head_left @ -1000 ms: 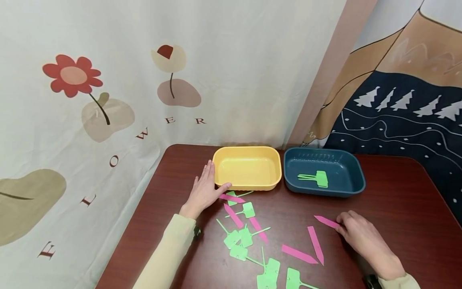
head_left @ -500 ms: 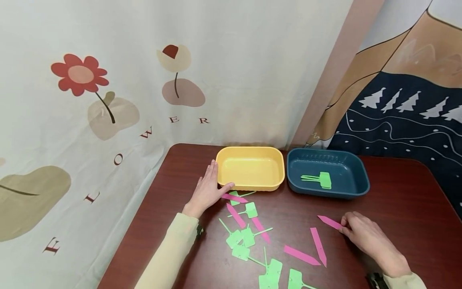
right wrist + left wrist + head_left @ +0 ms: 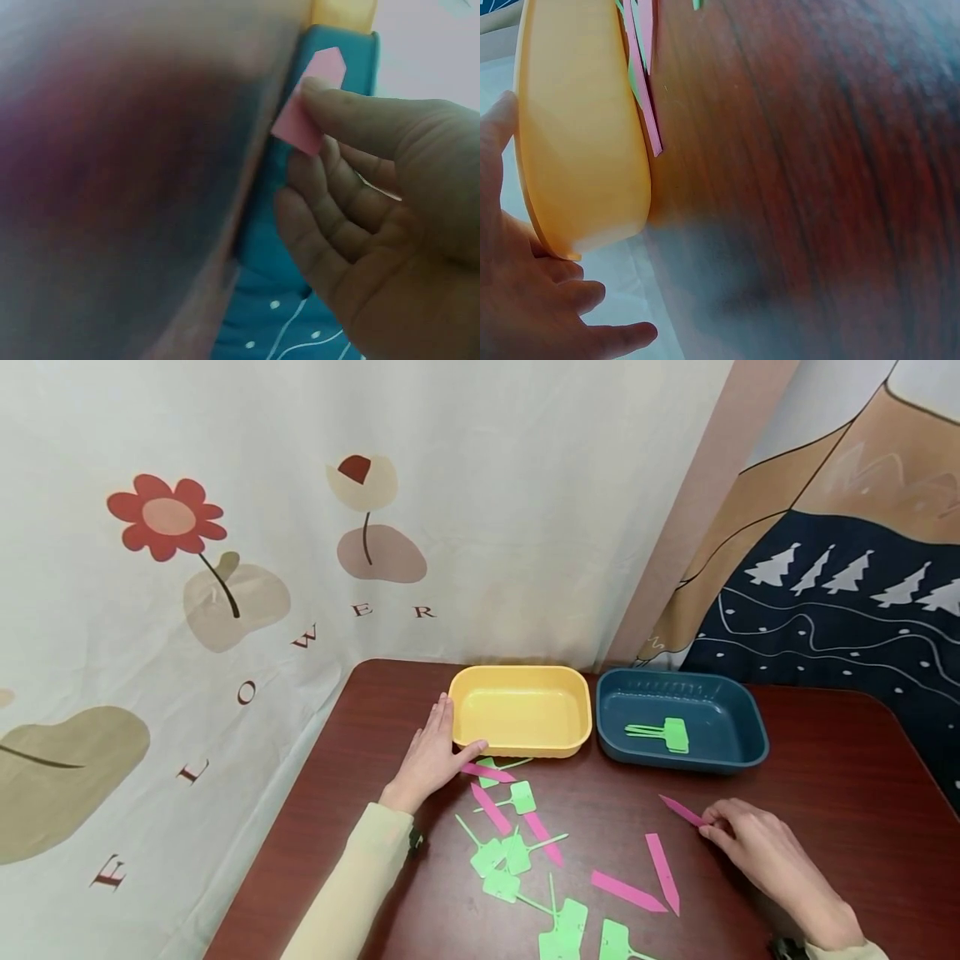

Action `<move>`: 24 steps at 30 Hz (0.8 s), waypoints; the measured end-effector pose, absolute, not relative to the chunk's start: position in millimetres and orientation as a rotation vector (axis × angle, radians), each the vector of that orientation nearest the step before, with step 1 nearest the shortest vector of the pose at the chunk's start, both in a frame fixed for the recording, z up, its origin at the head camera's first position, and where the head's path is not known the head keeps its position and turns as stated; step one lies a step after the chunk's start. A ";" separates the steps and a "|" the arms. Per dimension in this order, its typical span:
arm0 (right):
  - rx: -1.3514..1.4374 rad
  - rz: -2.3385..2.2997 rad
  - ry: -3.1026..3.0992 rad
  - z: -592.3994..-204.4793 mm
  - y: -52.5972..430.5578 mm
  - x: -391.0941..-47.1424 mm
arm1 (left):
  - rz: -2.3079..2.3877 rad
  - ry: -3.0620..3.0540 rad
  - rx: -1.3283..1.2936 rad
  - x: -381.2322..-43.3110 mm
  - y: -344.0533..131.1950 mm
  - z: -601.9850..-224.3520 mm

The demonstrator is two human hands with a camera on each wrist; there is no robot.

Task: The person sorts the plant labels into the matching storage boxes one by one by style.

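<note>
Over the surface (image 3: 592, 814), the right grip (image 3: 761, 843) pinches a pink tag (image 3: 681, 811) near its blunt end — probably light, springy, best held there — while the left grip (image 3: 427, 762), fingers straight, touches the yellow tray (image 3: 525, 714).

Pointed pink strip (image 3: 681, 810), aslant, well apart from upright yellow tray (image 3: 521, 714)
</note>
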State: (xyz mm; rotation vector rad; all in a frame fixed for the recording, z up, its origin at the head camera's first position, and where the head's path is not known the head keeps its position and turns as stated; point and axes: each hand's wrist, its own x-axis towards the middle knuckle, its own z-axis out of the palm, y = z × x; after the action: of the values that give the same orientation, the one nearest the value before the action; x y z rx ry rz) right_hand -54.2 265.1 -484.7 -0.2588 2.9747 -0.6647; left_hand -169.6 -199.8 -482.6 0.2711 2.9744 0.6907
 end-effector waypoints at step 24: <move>-0.711 -0.908 3.160 -437.1 158.4 -117.0 | 0.767 2.962 0.273 -166.0 -199.0 -481.8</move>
State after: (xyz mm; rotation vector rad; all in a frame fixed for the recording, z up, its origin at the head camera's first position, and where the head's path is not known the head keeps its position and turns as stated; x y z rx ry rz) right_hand -117.0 158.4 -437.1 -0.7108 3.1596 -0.9084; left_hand -166.0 -199.0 -481.8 0.2727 2.9620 0.7666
